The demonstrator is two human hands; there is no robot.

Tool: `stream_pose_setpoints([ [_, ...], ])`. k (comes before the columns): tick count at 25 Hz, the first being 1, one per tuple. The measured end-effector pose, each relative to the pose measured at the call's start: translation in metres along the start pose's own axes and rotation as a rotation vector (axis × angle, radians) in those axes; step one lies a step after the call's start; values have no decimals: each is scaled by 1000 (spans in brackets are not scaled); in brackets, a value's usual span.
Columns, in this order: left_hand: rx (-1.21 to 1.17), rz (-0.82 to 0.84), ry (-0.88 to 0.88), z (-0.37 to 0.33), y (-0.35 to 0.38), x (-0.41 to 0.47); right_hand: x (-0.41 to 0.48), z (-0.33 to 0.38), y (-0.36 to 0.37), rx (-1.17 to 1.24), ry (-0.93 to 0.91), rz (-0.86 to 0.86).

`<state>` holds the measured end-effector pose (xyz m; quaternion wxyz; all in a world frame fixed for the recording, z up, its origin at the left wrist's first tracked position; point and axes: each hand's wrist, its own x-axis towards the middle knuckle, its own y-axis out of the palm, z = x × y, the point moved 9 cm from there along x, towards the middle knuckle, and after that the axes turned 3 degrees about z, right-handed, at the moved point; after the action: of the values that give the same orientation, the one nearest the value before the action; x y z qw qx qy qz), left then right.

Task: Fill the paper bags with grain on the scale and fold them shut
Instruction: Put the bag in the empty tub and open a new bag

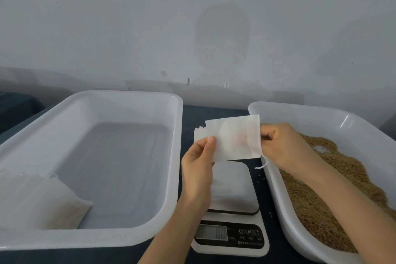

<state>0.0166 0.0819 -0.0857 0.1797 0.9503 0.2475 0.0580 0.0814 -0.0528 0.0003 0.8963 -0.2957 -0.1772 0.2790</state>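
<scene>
The person holds an empty paper bag (233, 137) flat in the air just over the scale (232, 191). The left hand (198, 169) pinches the bag's corner at 7 o'clock and the right hand (282, 146) pinches its edge at 3 o'clock, where a string (262, 165) dangles. I'd judge this the opening step: the mouth wants spreading before grain (321, 199), off at 4 o'clock in the right tray (300, 109), can go in, while filled bags (49, 201) lie at 8 o'clock in the left tray (128, 96).
</scene>
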Motion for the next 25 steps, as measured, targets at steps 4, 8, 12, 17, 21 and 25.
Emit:
stream_pose_setpoints([
  [4, 63, -51, 145, -8, -3, -1, 3, -16, -7, 61, 78, -27],
  [8, 228, -91, 208, -15, -1, -5, 4, -19, -12, 98, 95, -19],
  [12, 921, -4, 728, -45, 29, -24, 1, -17, -6, 26, 77, 94],
  [17, 1162, 4, 1017, -42, 51, -42, -3, -9, 16, -86, 13, 257],
  [21, 1118, -44, 1010, -43, 44, -38, -3, -8, 17, -157, 6, 274],
  [25, 1028, 12, 705, -34, 33, -23, -2, -4, 5, -102, -15, 181],
])
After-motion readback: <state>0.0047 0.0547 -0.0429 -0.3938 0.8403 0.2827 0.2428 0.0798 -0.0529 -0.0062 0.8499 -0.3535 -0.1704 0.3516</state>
